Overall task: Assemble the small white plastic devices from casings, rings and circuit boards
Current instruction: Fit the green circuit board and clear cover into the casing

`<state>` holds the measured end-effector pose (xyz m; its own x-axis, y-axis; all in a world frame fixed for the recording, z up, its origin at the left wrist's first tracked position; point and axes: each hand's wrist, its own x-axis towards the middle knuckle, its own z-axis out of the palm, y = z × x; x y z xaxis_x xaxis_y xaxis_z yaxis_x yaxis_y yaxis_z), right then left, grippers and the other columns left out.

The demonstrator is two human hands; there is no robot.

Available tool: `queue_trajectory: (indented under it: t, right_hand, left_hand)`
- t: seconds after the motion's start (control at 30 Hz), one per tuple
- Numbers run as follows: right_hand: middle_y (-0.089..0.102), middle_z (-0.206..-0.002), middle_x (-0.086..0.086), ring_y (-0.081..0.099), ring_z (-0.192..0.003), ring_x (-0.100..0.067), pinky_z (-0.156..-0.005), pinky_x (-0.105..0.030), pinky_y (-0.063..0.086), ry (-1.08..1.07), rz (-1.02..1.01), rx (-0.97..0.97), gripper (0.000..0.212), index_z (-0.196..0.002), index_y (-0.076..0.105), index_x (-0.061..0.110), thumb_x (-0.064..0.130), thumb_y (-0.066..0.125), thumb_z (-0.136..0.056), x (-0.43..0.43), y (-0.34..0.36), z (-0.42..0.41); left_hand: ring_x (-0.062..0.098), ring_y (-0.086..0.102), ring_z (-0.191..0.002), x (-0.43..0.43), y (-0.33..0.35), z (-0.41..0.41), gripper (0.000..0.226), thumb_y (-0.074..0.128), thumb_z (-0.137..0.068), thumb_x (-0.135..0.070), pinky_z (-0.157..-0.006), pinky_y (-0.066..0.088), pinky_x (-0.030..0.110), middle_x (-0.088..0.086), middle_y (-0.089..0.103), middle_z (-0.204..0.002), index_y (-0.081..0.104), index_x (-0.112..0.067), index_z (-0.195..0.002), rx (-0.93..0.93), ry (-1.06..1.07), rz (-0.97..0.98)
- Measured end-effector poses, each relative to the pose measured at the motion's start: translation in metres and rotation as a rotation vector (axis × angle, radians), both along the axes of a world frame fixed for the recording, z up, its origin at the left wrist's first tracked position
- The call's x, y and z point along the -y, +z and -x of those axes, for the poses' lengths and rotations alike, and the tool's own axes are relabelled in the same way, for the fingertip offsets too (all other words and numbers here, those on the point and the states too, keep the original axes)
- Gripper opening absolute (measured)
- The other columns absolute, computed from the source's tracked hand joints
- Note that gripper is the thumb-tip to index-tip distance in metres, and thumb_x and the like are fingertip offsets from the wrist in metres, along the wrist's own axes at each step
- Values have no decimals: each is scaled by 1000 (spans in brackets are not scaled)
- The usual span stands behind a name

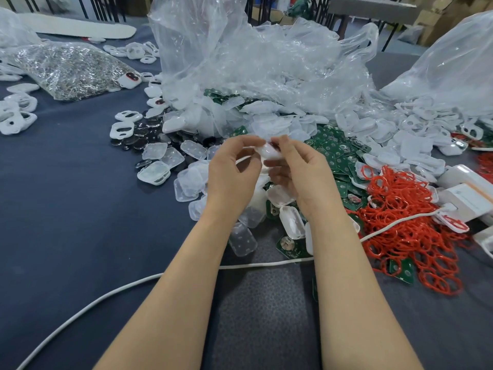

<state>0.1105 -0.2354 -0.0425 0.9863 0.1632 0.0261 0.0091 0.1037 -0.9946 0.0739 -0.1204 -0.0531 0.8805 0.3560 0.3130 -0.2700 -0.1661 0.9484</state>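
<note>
A dark blue cloth-covered surface (66, 209) is seen from above, and most of its far half is taken up by a large crumpled clear plastic bag (253, 57). A smaller bag of shiny metal parts (66, 68) is laid at the far left. A heap of translucent casings (192, 180) is spread out from under the large bag toward the person. Green circuit boards (334, 153) are scattered to the right of that heap, and a tangle of red rings (402, 206) is piled just beside them, partly over them. A white cable (80, 308) is run across the near part of the surface, under both forearms.

The left hand (232, 174) and the right hand (301, 172) are raised together above the heap. A small white casing (270, 153) is held between them, off the surface: it is pinched by the left thumb and forefinger at its left end and gripped by the curled fingers of the right hand.
</note>
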Motion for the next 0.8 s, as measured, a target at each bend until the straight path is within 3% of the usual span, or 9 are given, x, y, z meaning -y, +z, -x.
queue_trajectory:
  t: [0.1, 0.17, 0.27, 0.43, 0.53, 0.63, 0.8]
  right_hand:
    - [71, -70, 2, 68, -69, -12, -67, -22, 55, -52, -78, 55, 14, -104, 64, 22, 13, 57, -94, -1, 1, 0]
    - [71, -70, 2, 70, -74, -13, -69, -22, 56, -45, -120, 78, 20, -107, 58, 25, 11, 59, -93, -1, 2, 0]
    - [73, -78, -4, 72, -81, -19, -71, -25, 57, -10, -121, 66, 19, -106, 61, 21, 9, 60, -92, -2, 2, 0]
    - [71, -84, -7, 71, -80, -18, -75, -29, 56, 11, 34, 95, 4, -93, 61, 14, 11, 59, -93, -2, -1, -3]
    - [70, -79, -5, 69, -70, -14, -72, -26, 56, -10, 65, 119, 7, -88, 59, 14, 11, 58, -94, -2, -3, -6]
    - [70, -85, -11, 70, -74, -17, -72, -26, 57, -12, 80, 111, 4, -95, 59, 9, 13, 57, -95, -2, -4, -6]
    - [68, -88, -12, 65, -80, -20, -79, -34, 55, -3, 131, 132, 16, -110, 59, 7, 11, 58, -94, -10, -3, -2]
  left_hand:
    - [-3, 64, -85, 0, 2, -1, 27, 50, -94, -1, -73, 47, 11, -5, 65, -106, 64, -22, -105, -22, -25, 153]
    - [2, 67, -89, 1, 1, -2, 22, 54, -96, -13, -80, 53, 19, -1, 65, -112, 57, -19, -117, -60, -59, 201]
    - [7, 66, -92, 1, -1, -3, 16, 58, -95, -13, -89, 54, 28, -3, 68, -101, 60, -19, -109, -73, -53, 132]
    - [-1, 62, -75, -3, 0, -4, 22, 55, -95, -5, -68, 49, 14, -7, 67, -92, 63, -24, -104, -64, -47, 200]
    - [1, 61, -72, -2, 0, -4, 22, 55, -96, -6, -70, 48, 14, -1, 68, -92, 63, -19, -112, -73, -67, 186]
    - [5, 62, -75, -3, -1, -4, 24, 56, -95, -8, -72, 50, 16, 5, 68, -97, 62, -13, -118, -86, -54, 217]
    - [7, 66, -76, -4, -1, -5, 12, 58, -95, -9, -68, 51, 14, 4, 68, -95, 60, -15, -104, -87, -40, 317]
